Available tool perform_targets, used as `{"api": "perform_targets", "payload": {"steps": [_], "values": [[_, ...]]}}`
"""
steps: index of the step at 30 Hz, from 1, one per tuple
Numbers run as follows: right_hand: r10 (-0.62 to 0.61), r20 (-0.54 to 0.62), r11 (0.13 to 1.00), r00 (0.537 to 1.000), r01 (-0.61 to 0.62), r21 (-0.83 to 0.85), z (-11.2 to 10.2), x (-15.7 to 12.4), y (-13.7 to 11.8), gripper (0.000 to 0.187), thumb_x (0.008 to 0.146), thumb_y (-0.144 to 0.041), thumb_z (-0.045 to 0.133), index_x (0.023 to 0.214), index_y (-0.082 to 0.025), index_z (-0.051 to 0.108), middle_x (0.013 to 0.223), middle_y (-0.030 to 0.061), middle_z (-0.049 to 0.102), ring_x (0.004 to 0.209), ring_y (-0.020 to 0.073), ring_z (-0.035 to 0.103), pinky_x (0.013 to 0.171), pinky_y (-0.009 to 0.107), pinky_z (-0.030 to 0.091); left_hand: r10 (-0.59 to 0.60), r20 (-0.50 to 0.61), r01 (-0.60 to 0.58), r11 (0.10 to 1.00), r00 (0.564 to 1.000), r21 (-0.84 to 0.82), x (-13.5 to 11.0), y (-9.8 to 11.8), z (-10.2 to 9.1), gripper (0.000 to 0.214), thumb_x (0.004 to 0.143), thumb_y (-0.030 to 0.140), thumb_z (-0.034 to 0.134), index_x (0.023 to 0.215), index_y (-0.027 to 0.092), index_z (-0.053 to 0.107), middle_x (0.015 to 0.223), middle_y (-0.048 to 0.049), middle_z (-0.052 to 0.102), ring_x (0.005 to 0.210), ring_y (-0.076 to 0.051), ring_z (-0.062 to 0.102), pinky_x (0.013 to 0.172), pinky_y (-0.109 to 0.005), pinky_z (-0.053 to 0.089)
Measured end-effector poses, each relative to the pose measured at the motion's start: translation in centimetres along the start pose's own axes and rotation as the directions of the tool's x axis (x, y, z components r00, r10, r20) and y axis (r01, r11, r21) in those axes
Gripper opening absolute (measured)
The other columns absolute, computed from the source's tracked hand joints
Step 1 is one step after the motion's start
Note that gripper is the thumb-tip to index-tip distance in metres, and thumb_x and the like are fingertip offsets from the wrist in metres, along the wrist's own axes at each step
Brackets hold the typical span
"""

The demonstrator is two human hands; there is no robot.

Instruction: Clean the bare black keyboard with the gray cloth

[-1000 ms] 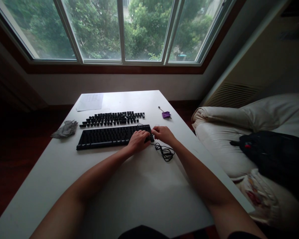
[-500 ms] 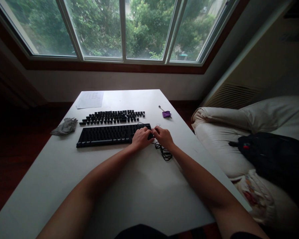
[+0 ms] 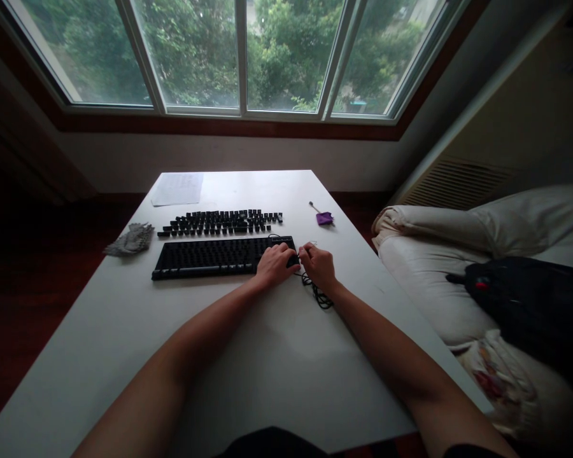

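A black keyboard (image 3: 210, 259) lies flat on the white table (image 3: 277, 356). My left hand (image 3: 275, 264) is over its right end, fingers curled onto the top and thumb stretched towards the right edge, holding it. Just beyond that edge, my right hand (image 3: 318, 263) is closed in a pinch, its fingertips close to the keyboard's side and my left thumb. Whatever sits between those fingertips is too small to make out. A coiled black cable (image 3: 321, 299) lies beneath and beside my right wrist. Behind the keyboard, several loose black keycaps (image 3: 219, 222) stand in rows.
Grey gloves (image 3: 131, 240) lie at the table's left edge, and papers (image 3: 176, 189) at the far left corner. A purple cloth (image 3: 325, 219) with a small brush (image 3: 314, 207) is at the right. A sofa (image 3: 420, 280) bearing a black bag (image 3: 530, 299) stands beside the table.
The whole view has shifted slightly, so things appear a little further right. My right hand is turned a bit more into a fist; my left hand stays on the keyboard.
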State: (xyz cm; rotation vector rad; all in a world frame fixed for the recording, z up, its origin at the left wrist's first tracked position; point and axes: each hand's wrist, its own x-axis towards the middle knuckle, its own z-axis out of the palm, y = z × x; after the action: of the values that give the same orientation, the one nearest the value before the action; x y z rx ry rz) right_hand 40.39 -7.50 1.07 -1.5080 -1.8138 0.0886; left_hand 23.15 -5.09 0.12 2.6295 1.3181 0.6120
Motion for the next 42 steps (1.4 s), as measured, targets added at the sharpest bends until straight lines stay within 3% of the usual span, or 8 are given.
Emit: {"api": "perform_targets", "payload": {"steps": [11, 16, 24, 28, 31, 35, 37, 42], "values": [[-0.025, -0.139, 0.998, 0.99, 0.017, -0.062, 0.0, -0.7, -0.7, 0.035, 0.102, -0.039, 0.042, 0.084, -0.019, 0.065, 0.06, 0.0023, 0.063, 0.057, 0.0171, 0.058, 0.061, 0.028, 0.037, 0.025, -0.039, -0.023, 0.999, 0.999, 0.049, -0.4, 0.5, 0.0, 0.026, 0.099, 0.042, 0.059, 0.115, 0.022, 0.061, 0.114, -0.0076, 0.064, 0.106, -0.026, 0.057, 0.087, -0.039, 0.039], [-0.068, -0.112, 0.997, 0.991, 0.063, -0.052, -0.6, -1.1, -1.5, 0.03, 0.099, -0.037, 0.046, 0.082, -0.019, 0.064, 0.061, 0.0022, 0.063, 0.056, 0.017, 0.056, 0.06, 0.029, 0.036, 0.012, -0.06, -0.009, 0.999, 0.998, 0.037, -0.6, 0.8, -0.3, 0.021, 0.1, 0.04, 0.055, 0.11, 0.023, 0.063, 0.11, -0.0073, 0.064, 0.104, -0.025, 0.058, 0.087, -0.038, 0.039], [0.139, -0.158, 0.964, 0.978, -0.097, 0.246, -2.1, -0.1, -0.3, 0.032, 0.099, -0.039, 0.044, 0.081, -0.021, 0.063, 0.059, -0.0018, 0.058, 0.053, 0.0154, 0.052, 0.059, 0.028, 0.04, -0.108, -0.189, 0.061, 0.969, 0.976, -0.237, -0.2, 0.2, 0.3, 0.02, 0.094, 0.029, 0.062, 0.112, 0.023, 0.068, 0.11, -0.0073, 0.068, 0.105, -0.024, 0.06, 0.093, -0.038, 0.044], [0.082, -0.211, 0.955, 0.974, -0.017, 0.296, -2.3, 0.9, 0.4, 0.026, 0.096, -0.036, 0.048, 0.08, -0.022, 0.061, 0.076, 0.002, 0.063, 0.073, 0.0189, 0.059, 0.072, 0.031, 0.046, -0.235, -0.21, 0.104, 0.861, 0.949, -0.498, 0.2, -0.7, 0.4, 0.026, 0.088, 0.021, 0.062, 0.113, 0.021, 0.068, 0.101, -0.0052, 0.071, 0.089, -0.02, 0.063, 0.082, -0.033, 0.047], [0.058, -0.117, 0.915, 0.991, -0.006, 0.403, -2.1, 1.0, 0.5, 0.021, 0.096, -0.033, 0.047, 0.082, -0.022, 0.059, 0.08, 0.0019, 0.064, 0.076, 0.0185, 0.059, 0.074, 0.031, 0.047, -0.279, -0.165, 0.106, 0.748, 0.946, -0.655, 0.4, -0.8, 0.2, 0.02, 0.086, 0.025, 0.063, 0.104, 0.02, 0.069, 0.091, -0.0022, 0.07, 0.079, -0.017, 0.061, 0.073, -0.029, 0.045], [0.007, 0.033, 0.876, 0.999, -0.022, 0.482, -1.9, 0.8, -0.1, 0.013, 0.094, -0.031, 0.051, 0.095, -0.022, 0.06, 0.074, -0.0024, 0.056, 0.064, 0.0144, 0.05, 0.065, 0.028, 0.043, -0.23, -0.06, 0.074, 0.534, 0.971, -0.842, 0.7, -0.2, -0.6, 0.024, 0.084, 0.039, 0.069, 0.095, 0.018, 0.065, 0.079, 0.0006, 0.062, 0.071, -0.013, 0.055, 0.066, -0.025, 0.041], [-0.034, 0.058, 0.866, 0.998, 0.001, 0.5, -2.1, 0.9, -0.5, 0.021, 0.093, -0.032, 0.055, 0.11, -0.023, 0.062, 0.075, -0.0035, 0.054, 0.064, 0.0137, 0.049, 0.065, 0.028, 0.043, -0.172, -0.002, 0.072, 0.429, 0.985, -0.901, 0.8, 0.0, -1.0, 0.03, 0.083, 0.045, 0.071, 0.089, 0.017, 0.062, 0.075, 0.002, 0.058, 0.068, -0.011, 0.052, 0.064, -0.024, 0.039], [-0.081, 0.147, 0.846, 0.986, -0.009, 0.533, -2.7, 1.2, -0.7, 0.039, 0.089, -0.037, 0.06, 0.125, -0.023, 0.063, 0.073, -0.0041, 0.051, 0.065, 0.0137, 0.047, 0.065, 0.027, 0.044, -0.121, 0.04, 0.078, 0.324, 0.992, -0.943, 0.9, 0.0, -1.7, 0.034, 0.085, 0.047, 0.069, 0.078, 0.016, 0.058, 0.07, 0.0026, 0.054, 0.066, -0.01, 0.05, 0.064, -0.024, 0.04]]}}
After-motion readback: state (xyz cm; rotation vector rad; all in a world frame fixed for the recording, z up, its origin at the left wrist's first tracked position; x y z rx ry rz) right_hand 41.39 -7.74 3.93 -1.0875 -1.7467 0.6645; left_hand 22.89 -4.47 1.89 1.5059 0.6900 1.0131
